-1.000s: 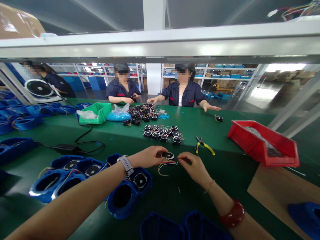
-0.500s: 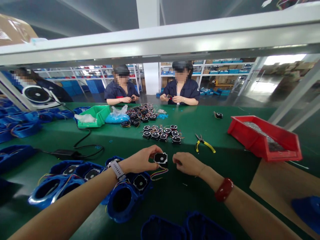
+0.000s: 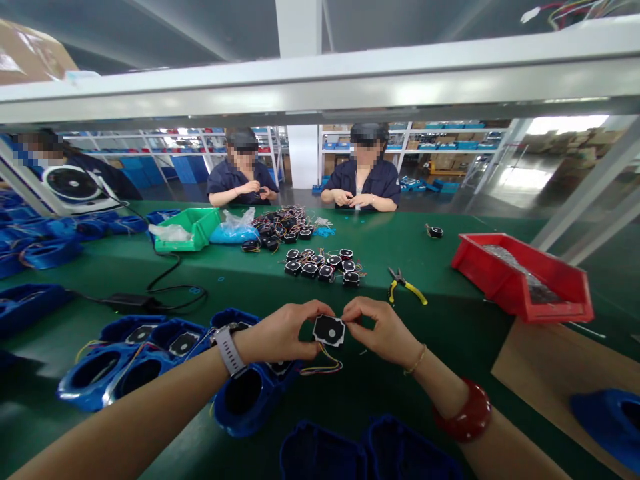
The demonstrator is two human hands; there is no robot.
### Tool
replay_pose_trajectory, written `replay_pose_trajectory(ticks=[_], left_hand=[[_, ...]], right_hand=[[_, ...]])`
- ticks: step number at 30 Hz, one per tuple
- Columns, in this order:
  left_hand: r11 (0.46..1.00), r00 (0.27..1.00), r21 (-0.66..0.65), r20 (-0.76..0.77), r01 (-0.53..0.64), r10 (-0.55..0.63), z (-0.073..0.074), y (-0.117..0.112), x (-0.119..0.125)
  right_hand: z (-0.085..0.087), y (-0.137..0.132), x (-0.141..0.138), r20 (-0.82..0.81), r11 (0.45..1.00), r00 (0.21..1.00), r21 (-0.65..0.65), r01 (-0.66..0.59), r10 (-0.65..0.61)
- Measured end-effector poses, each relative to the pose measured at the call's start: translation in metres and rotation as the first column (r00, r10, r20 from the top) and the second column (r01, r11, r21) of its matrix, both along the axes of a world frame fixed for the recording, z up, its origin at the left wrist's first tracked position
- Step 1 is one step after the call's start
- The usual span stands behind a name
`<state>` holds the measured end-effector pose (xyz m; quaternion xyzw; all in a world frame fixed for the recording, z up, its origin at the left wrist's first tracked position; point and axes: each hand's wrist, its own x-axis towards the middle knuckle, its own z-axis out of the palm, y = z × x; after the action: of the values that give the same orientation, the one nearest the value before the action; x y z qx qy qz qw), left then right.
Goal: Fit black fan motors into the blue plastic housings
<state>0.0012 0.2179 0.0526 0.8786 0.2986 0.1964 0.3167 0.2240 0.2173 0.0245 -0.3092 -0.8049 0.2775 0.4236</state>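
My left hand [image 3: 278,332] and my right hand [image 3: 383,329] both pinch a small black square fan motor [image 3: 329,330], lifted a little above the green table [image 3: 450,333]. Coloured wires [image 3: 325,363] hang from its underside. The left hand grips its left edge, the right hand its right corner. Just below the left hand lie several blue plastic housings [image 3: 150,357], some with motors fitted in them. A row of the same black motors [image 3: 323,263] sits further out on the table.
Yellow-handled pliers [image 3: 406,287] lie right of the motor row. A red bin [image 3: 523,277] stands at right, a green bin [image 3: 187,227] and a heap of wired motors [image 3: 283,227] at the back. Two people work across the table, another at far left. A black cable [image 3: 160,293] crosses the left.
The motor has been lifted off the table and tilted face up. My right hand, earlier pinching wires beside it, now grips the motor itself.
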Motion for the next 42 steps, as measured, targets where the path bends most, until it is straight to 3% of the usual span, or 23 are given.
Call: replay_pose_trajectory(ticks=[3, 7, 9, 11, 13, 16, 18, 20, 23, 26, 30, 33, 37, 42], left_hand=[[1.000, 1.000, -0.020, 0.028, 0.008, -0.008, -0.005, 0.000, 0.003], [0.997, 0.997, -0.073, 0.082, -0.005, 0.011, -0.009, 0.003, 0.010], [0.996, 0.997, -0.090, 0.078, -0.023, 0.030, -0.010, 0.010, 0.014], [0.998, 0.998, -0.034, -0.043, -0.057, 0.055, -0.014, 0.020, 0.020], [0.994, 0.971, 0.075, -0.217, -0.084, 0.098, -0.023, 0.031, 0.027], [0.982, 0.907, 0.163, -0.393, -0.095, 0.153, -0.041, 0.048, 0.039], [0.978, 0.867, 0.178, -0.464, -0.108, 0.180, -0.051, 0.055, 0.047], [0.974, 0.826, 0.196, -0.527, -0.112, 0.201, -0.058, 0.059, 0.054], [0.977, 0.789, 0.196, -0.585, -0.088, 0.189, -0.059, 0.063, 0.058], [0.987, 0.779, 0.158, -0.613, -0.037, 0.127, -0.056, 0.067, 0.058], [0.994, 0.797, 0.103, -0.603, 0.040, 0.030, -0.053, 0.070, 0.058], [0.995, 0.829, 0.060, -0.559, 0.077, -0.030, -0.049, 0.068, 0.060], [0.995, 0.881, 0.035, -0.468, 0.095, -0.067, -0.036, 0.058, 0.059], [0.986, 0.925, 0.103, -0.370, 0.134, -0.087, -0.024, 0.039, 0.054]], right_hand=[[-0.011, -0.003, 0.005, -0.042, 0.999, 0.999, -0.049, -0.013, 0.011], [-0.035, -0.006, 0.014, -0.222, 0.951, 0.974, -0.306, -0.036, -0.035], [-0.044, -0.004, 0.023, -0.223, 0.926, 0.971, -0.376, -0.006, -0.084], [-0.046, -0.001, 0.033, -0.032, 0.935, 0.993, -0.341, 0.098, -0.116], [-0.045, 0.002, 0.039, 0.287, 0.964, 0.952, -0.201, 0.172, -0.110], [-0.044, 0.005, 0.034, 0.692, 0.998, 0.721, -0.012, 0.056, -0.032], [-0.045, 0.005, 0.026, 0.812, 0.999, 0.583, 0.007, -0.039, 0.017], [-0.046, 0.006, 0.019, 0.842, 0.998, 0.538, -0.009, -0.056, 0.038], [-0.047, 0.006, 0.022, 0.806, 0.999, 0.591, -0.048, 0.011, 0.033], [-0.047, 0.005, 0.037, 0.715, 0.989, 0.699, -0.112, 0.097, 0.012], [-0.048, 0.008, 0.056, 0.514, 0.952, 0.856, -0.232, 0.200, -0.054], [-0.051, 0.015, 0.062, 0.348, 0.921, 0.935, -0.338, 0.194, -0.070], [-0.053, 0.021, 0.066, 0.150, 0.898, 0.984, -0.415, 0.148, -0.093], [-0.035, 0.008, 0.059, -0.016, 0.920, 0.982, -0.353, 0.172, -0.190]])
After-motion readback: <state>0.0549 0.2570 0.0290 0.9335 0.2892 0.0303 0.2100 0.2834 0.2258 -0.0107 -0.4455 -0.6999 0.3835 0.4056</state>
